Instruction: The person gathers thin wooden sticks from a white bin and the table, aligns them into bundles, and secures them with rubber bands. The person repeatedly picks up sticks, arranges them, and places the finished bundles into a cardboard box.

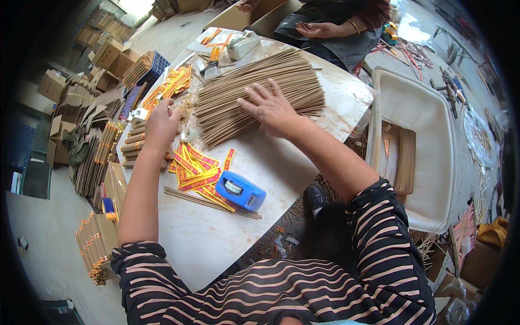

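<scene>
one right hand (272,112) lies splayed, ungrasping, on loose sticks (290,76); i judge uneven pressure could scatter them. left hand (162,125): grip i cannot tell.

Sticks (292,73): plain brown, as we see them
Strips (201,180): red, edged in yellow
Dispenser (249,194): blue
Surface (200,244): white, stained brownish
Tub (436,162): off-white
Our shirt (298,290): black with pale pinkish-beige stripes

Pale floor (49,230), white table (197,241), bright light (135,6) behind
</scene>
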`<state>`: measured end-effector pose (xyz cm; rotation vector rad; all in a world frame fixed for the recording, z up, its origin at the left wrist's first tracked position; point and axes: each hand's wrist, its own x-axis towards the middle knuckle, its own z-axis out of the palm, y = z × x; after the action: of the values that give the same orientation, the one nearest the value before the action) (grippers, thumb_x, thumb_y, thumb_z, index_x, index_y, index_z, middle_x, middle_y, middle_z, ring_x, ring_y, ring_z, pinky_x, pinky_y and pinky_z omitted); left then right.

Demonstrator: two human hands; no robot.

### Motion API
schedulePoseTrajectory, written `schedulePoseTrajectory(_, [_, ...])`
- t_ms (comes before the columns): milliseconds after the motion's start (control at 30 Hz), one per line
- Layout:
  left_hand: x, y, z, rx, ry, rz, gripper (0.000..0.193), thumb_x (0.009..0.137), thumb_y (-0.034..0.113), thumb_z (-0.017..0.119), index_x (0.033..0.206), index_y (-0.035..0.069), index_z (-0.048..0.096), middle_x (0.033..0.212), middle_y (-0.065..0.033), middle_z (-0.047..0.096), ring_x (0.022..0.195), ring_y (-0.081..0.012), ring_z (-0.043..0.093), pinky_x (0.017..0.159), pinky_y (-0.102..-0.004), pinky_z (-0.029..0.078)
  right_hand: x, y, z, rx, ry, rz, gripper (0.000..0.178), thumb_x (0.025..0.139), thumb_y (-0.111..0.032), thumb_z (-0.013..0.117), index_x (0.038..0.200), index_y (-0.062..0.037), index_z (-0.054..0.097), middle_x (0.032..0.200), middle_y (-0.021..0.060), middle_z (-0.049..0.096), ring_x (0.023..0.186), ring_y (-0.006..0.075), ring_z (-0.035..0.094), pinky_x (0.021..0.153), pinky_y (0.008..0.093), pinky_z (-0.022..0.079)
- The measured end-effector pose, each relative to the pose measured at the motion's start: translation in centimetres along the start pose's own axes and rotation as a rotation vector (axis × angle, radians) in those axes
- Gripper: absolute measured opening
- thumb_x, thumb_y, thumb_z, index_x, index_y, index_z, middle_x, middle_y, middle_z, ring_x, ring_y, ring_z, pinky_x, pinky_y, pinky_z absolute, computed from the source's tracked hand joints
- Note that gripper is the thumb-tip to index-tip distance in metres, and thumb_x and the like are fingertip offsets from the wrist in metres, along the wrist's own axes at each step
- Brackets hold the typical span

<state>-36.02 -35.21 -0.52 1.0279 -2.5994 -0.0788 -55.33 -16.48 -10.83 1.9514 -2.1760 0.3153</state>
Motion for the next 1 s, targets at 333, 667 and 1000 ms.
schedulePoseTrajectory(333, [-1.4, 11.1, -2.5, -0.073, -0.012, 0.261, 0.025, 0.084, 0.016, 0.061, 0.101, -0.002, 0.061, 0.087, -0.0104, 0.062, 0.075, -0.0166, 0.059, 0.071, -0.0283, 0.047, -3.8, 0.1, 0.7, 0.14, 0.214, -0.073, 0.053, 0.08, -0.015, 0.05, 0.132, -0.0099, 0.043, 0.14, 0.0192, 0.037, 0.133, 0.032, 0.031, 0.112, 0.0464, 0.013])
schedulePoseTrajectory(667, [-7.1, 31.0, -0.4, -0.399, -0.089, 0.664, 0.025, 0.082, 0.016, 0.059, 0.099, -0.002, 0.06, 0.092, -0.0173, 0.06, 0.085, -0.0295, 0.058, 0.081, -0.0372, 0.045, -19.3, 15.1, -5.4, 0.224, 0.962, 0.342, 0.012, 0.084, -0.009, 0.06, 0.095, -0.0085, 0.066, 0.077, 0.011, 0.065, 0.069, 0.0199, 0.062, 0.062, 0.0282, 0.048])
schedulePoseTrajectory(1000, [-20.9, 38.1, 13.7, -0.285, -1.025, 1.047, 0.026, 0.08, 0.019, 0.06, 0.097, 0.0, 0.06, 0.094, -0.0193, 0.06, 0.098, -0.0355, 0.054, 0.089, -0.0423, 0.042, -47.9, 27.4, 9.8, 0.431, 0.064, 1.689, 0.054, 0.074, -0.026, 0.069, 0.119, 0.0001, 0.052, 0.111, 0.0232, 0.06, 0.106, 0.0345, 0.057, 0.09, 0.0386, 0.045])
